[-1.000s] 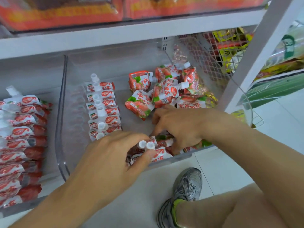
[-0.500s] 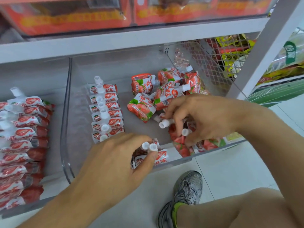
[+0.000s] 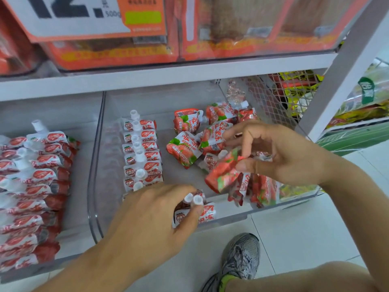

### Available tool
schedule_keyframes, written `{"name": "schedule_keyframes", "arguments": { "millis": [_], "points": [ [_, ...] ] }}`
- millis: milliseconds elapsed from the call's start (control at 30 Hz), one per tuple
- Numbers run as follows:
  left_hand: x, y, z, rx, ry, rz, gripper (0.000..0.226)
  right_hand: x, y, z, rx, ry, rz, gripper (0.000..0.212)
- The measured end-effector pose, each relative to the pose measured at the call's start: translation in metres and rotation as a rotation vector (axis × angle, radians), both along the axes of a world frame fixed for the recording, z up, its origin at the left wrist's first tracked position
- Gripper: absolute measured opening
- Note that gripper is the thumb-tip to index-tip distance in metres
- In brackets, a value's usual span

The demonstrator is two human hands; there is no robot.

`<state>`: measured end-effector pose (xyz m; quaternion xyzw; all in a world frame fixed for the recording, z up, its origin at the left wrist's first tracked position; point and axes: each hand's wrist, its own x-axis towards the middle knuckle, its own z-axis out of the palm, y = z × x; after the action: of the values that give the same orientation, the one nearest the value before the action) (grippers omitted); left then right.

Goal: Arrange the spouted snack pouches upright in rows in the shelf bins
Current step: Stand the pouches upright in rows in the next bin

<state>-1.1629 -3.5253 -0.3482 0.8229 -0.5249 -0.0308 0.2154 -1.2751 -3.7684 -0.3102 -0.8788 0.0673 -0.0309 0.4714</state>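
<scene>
Right hand point(image 3: 280, 152) pinches a strawberry pouch point(image 3: 223, 171) above the clear bin point(image 3: 94, 186); left hand point(image 3: 151, 216) fingers grip two upright pouches point(image 3: 194, 209) at the bin's front.

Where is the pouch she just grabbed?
The pouch hangs pinched in the right hand, above the clear bin's front right, beside the loose pile.

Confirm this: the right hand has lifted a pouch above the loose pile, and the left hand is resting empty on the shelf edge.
Not quite. In the head view the left hand is not empty: it holds the upright pouches at the front of the clear bin. The right hand does hold a lifted pouch above the loose pile.
</scene>
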Motion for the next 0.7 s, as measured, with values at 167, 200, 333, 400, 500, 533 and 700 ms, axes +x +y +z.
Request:
{"name": "schedule_keyframes", "arguments": {
  "millis": [167,200,333,400,500,533,700],
  "points": [
    [0.001,0.0,0.009,0.051,0.138,0.029,0.04,-0.001,0.003,0.002,0.132,-0.213,-0.188,0.021],
    [0.003,-0.001,0.01,0.038,0.185,0.057,0.049,0.0,0.006,0.002,0.125,-0.252,-0.219,0.021],
    [0.007,-0.008,0.018,-0.045,0.261,0.099,0.058,0.008,0.021,-0.008,0.157,-0.408,-0.361,0.019],
    [0.008,-0.014,0.023,-0.129,0.308,0.108,0.069,0.015,0.031,-0.013,0.201,-0.432,-0.429,0.022],
    [0.014,-0.029,0.028,-0.196,0.434,0.087,0.088,0.023,0.045,-0.02,0.233,-0.388,-0.466,0.022],
    [0.019,-0.034,0.029,-0.198,0.505,0.076,0.089,0.026,0.05,-0.022,0.229,-0.378,-0.45,0.021],
    [0.032,-0.053,0.036,0.061,0.519,0.062,0.052,0.03,0.062,-0.035,0.251,-0.295,-0.314,0.021]
  ]
}}
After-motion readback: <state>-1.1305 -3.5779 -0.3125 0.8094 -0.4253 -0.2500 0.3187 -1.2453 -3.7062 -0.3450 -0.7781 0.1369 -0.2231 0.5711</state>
